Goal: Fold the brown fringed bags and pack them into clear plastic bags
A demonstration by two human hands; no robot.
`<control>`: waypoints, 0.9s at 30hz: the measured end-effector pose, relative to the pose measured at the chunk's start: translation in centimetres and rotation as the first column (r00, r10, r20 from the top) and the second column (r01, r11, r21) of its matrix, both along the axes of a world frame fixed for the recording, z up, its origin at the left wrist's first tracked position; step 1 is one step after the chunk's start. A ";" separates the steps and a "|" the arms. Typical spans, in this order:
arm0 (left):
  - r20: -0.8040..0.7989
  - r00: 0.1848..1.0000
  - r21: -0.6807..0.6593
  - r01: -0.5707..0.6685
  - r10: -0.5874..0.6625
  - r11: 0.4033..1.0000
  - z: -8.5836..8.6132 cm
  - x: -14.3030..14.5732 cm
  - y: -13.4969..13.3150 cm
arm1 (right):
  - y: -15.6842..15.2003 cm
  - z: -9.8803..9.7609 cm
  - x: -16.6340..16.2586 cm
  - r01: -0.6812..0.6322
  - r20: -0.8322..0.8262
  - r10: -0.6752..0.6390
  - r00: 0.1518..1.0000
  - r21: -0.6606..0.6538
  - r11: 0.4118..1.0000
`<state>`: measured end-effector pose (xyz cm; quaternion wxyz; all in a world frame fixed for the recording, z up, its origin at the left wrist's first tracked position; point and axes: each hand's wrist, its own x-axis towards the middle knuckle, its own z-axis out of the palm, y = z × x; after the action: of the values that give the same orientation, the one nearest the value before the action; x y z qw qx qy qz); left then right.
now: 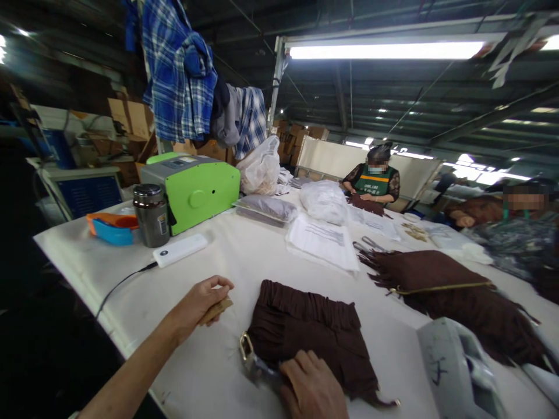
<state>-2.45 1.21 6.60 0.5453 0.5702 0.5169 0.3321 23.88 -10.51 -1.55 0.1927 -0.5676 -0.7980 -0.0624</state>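
Observation:
My left hand is closed on a small, flat tan piece, held just above the table to the left of the brown cloth. Whether the piece is card or something else I cannot make out. The dark brown gathered cloth item lies flat in front of me, with a small metal tip on a cord at its lower right corner. My right hand rests on its near edge, fingers curled over the end of a dark, shiny strap. A gold buckle at the strap's other end lies beside the cloth's left edge.
A green and grey machine, a dark flask, an orange and blue tape dispenser and a white power bank stand left. Right are a fringed brown bag and a grey holder. Two people work beyond.

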 end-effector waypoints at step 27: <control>0.073 0.997 0.303 -0.021 -0.001 0.953 -6.1 8.0 -4.7 | 8.1 5.9 -0.7 -0.257 -0.908 -0.385 0.166 -0.416 0.872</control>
<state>5.57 -3.52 0.47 0.4679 0.6322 0.4424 0.4308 23.23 -2.41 4.38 0.5091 -0.5332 -0.4423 0.5107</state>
